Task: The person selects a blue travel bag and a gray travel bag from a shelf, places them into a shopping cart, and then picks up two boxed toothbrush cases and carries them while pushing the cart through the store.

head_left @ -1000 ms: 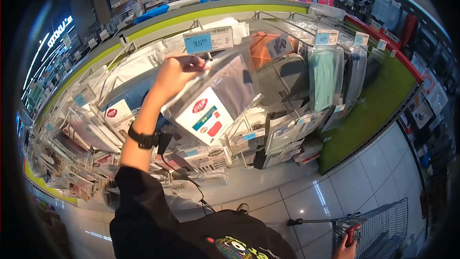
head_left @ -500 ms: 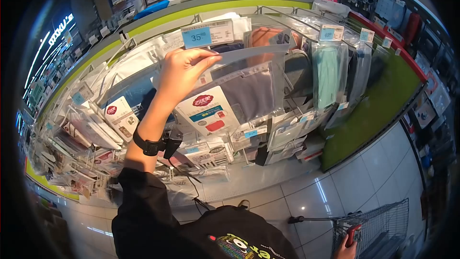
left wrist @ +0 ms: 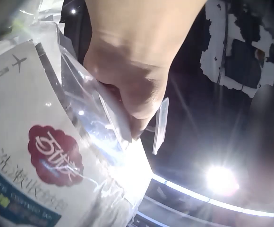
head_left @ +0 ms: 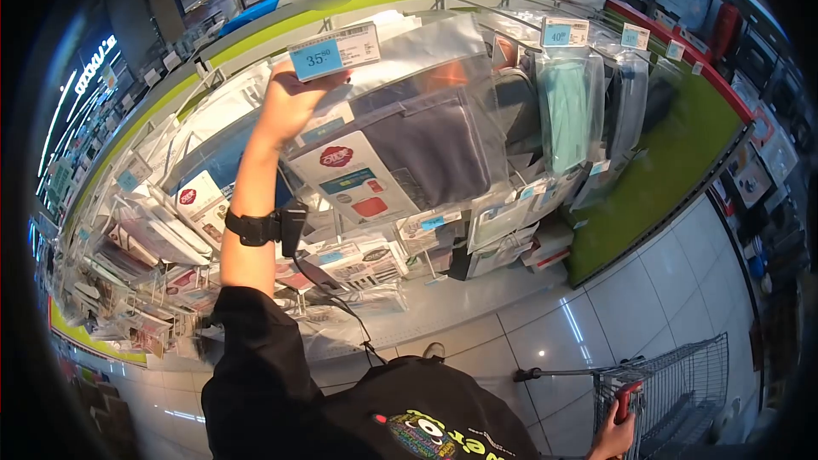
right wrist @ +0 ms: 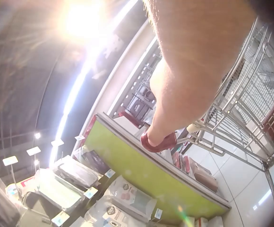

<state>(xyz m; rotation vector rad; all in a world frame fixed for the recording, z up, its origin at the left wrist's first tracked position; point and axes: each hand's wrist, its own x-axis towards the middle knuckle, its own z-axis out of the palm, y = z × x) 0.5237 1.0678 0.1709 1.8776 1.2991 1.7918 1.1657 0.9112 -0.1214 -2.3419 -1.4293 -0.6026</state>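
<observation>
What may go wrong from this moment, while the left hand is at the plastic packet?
In the head view, the price tag covers part of the left hand, so a careless move might knock or bend it. The dark grey packet sits close among other packets, so one might catch on it.

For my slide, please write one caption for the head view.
Left grip, partly behind a price tag, holds a clear packet; right grip holds a red cart handle.
</observation>
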